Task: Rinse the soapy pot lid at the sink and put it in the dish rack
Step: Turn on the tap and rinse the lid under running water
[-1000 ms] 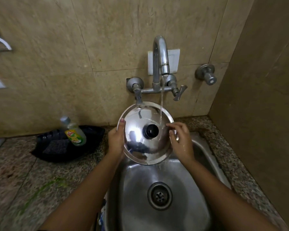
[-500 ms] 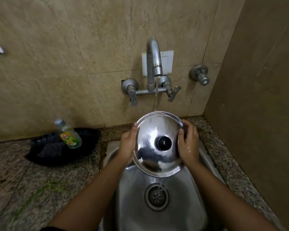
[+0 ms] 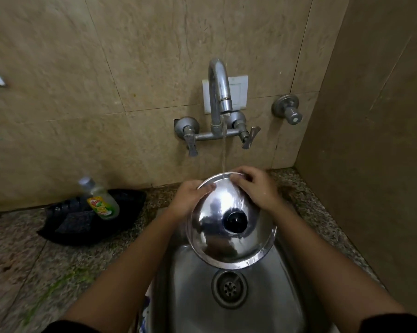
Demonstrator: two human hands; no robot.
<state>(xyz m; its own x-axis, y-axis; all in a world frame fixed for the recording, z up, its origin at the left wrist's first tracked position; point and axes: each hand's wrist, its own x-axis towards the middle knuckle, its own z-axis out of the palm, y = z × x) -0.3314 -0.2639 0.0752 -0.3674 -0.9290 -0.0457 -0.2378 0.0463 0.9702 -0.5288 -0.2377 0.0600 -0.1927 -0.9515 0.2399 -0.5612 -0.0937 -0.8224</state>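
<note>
A round steel pot lid (image 3: 217,239) with a black knob (image 3: 235,219) is held tilted over the steel sink (image 3: 195,296), its domed top facing me. My left hand (image 3: 190,199) grips its upper left rim and my right hand (image 3: 255,188) grips its upper right rim. Water runs from the wall tap (image 3: 220,92) in a thin stream onto the lid's top edge between my hands and sheets down its surface. No dish rack is in view.
A black tray (image 3: 65,227) with a dish soap bottle (image 3: 101,200) lies on the granite counter (image 3: 34,272) to the left. The drain (image 3: 229,288) sits below the lid. A second valve (image 3: 290,111) is on the wall; a side wall rises at the right.
The lid has dropped lower and nearer to me over the sink. Both hands have slid from its sides up to its top rim, and the stream now hits the top edge.
</note>
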